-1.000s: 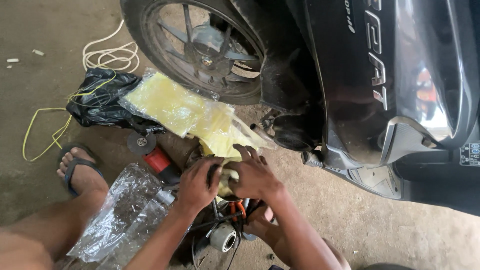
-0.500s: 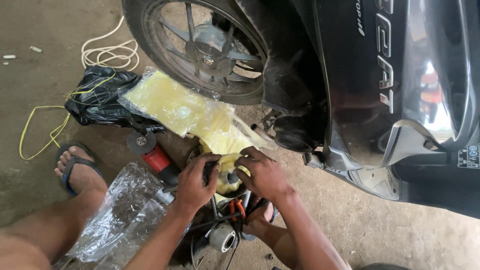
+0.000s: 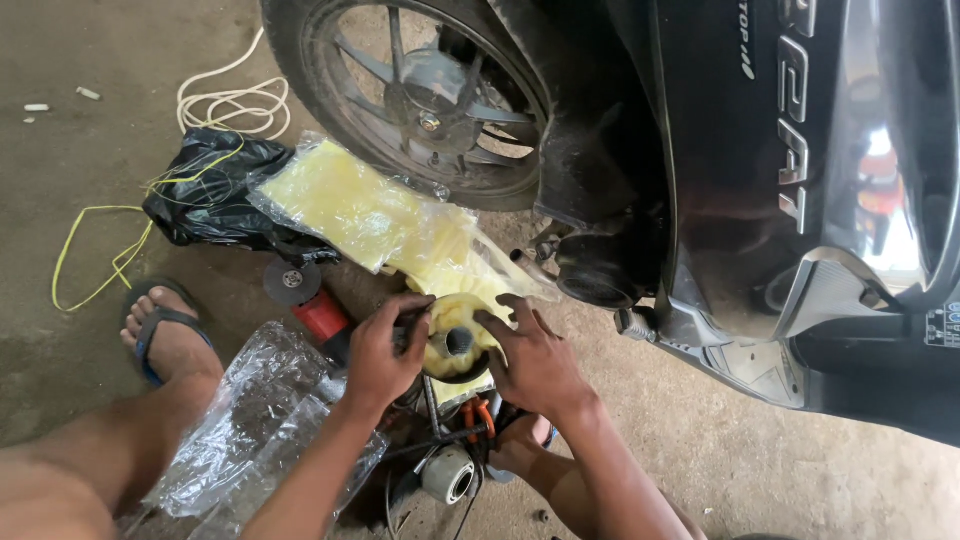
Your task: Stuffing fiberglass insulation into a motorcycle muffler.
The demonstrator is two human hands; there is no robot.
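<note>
Squatting low on the concrete floor [image 3: 90, 40], planting a sandalled foot [image 3: 170, 335] at the lower left for balance, and leaving a yellow wire [image 3: 90, 250] and a black plastic bag [image 3: 200, 195] pushed aside at the left, seemingly out of the way. Keeping a crumpled clear bag [image 3: 250, 430] beside the knee at the bottom left, and a red-bodied grinder [image 3: 320, 315] lying just above it, disc end toward the black bag, close enough for reaching. Curling the left hand [image 3: 380, 355] around the left edge of a yellow round pad [image 3: 450, 345] at the lower centre, fingers clamped together on it, probably for steadying it. Resting the pad against the lower end of a clear packet of yellow foam [image 3: 370, 205] stretching toward the upper left. Spreading the right hand [image 3: 535, 365] just right of the pad, fingers apart, tips touching its right rim near the dark hub, likely for feeling or turning it. Working directly under a spoked wheel [image 3: 420, 100] and beside a black scooter body [image 3: 750, 200] filling the right of the frame, with orange-handled pliers [image 3: 478, 415] waiting below the hands.
</note>
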